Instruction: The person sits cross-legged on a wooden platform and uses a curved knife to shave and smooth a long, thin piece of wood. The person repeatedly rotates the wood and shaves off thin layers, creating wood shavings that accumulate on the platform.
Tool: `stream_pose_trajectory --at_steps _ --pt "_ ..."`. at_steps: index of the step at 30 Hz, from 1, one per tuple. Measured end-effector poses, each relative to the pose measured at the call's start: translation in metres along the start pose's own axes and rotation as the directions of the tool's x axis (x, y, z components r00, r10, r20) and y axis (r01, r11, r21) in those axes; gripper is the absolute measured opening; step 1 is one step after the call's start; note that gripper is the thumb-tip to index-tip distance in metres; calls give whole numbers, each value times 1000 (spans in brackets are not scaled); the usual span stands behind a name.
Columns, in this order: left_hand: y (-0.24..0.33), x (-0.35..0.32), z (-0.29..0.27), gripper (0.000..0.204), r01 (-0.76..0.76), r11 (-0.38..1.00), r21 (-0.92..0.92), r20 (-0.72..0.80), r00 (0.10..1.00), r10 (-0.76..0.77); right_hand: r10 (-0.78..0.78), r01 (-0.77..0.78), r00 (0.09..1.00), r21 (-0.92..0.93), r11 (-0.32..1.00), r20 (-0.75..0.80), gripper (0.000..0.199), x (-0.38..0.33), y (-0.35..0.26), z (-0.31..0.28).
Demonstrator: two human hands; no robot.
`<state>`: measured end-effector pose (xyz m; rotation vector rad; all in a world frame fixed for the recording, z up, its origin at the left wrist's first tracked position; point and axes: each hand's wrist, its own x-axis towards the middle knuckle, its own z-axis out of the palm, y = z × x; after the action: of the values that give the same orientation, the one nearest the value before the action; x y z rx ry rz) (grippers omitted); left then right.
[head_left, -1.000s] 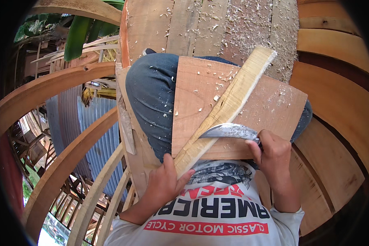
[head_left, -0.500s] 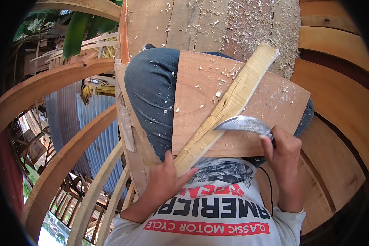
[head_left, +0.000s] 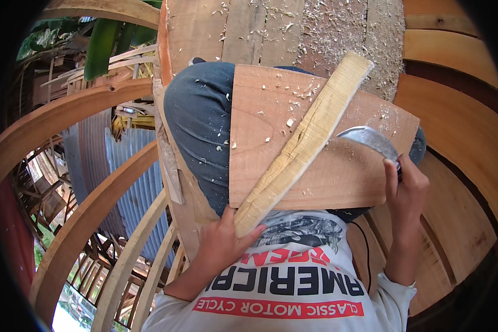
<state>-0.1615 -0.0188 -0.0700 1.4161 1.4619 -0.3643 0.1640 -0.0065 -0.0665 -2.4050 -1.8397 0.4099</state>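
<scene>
Across my lap lies a flat reddish-brown board [head_left: 260, 127], and a pale, rough-hewn strip of wood [head_left: 307, 135] slants over it from lower left to upper right. My left hand [head_left: 222, 240] grips the near end of the strip, thumb on one side and fingers on the other. In my right hand [head_left: 408, 182] is a knife with a curved, sickle-like blade [head_left: 371, 139]. Its fingers wrap the handle, which they mostly hide. The blade points left, over the board, and stands apart from the strip's right edge. Small wood chips dot the board.
Shavings [head_left: 337, 33] cover the plank floor beyond my knees. Curved timber ribs [head_left: 77, 105] rise on the left, with corrugated metal sheets [head_left: 135, 182] and piled scrap wood outside them. Curved planks [head_left: 454, 116] form the wall on the right. My bent legs in dark trousers [head_left: 199, 122] flank the board.
The knife has moved right and up, off the wood strip, as my right hand swung outward. My left hand keeps its hold, and the strip has barely shifted.
</scene>
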Motion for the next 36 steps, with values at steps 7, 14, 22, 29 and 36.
stream_pose_trajectory --at_steps 7,14,22,29,36 --pt "-5 1 6 59 -109 992 -58 -50 993 106 -108 108 994 4 994 -8 38 0 -14 28" --pt "6 3 1 52 9 999 -37 4 1000 -9 -216 207 965 74 976 148 41 -16 -38 5" --pt "5 2 0 52 -43 997 -58 -23 999 42 -190 190 981 -18 982 39 42 -9 -21 24" --pt "6 1 2 49 -23 997 -74 -10 1000 22 -40 39 999 50 998 16 36 -8 -7 7" --pt "1 1 3 56 -128 990 -60 -54 991 124 -252 247 962 60 967 109 39 -15 -28 27"
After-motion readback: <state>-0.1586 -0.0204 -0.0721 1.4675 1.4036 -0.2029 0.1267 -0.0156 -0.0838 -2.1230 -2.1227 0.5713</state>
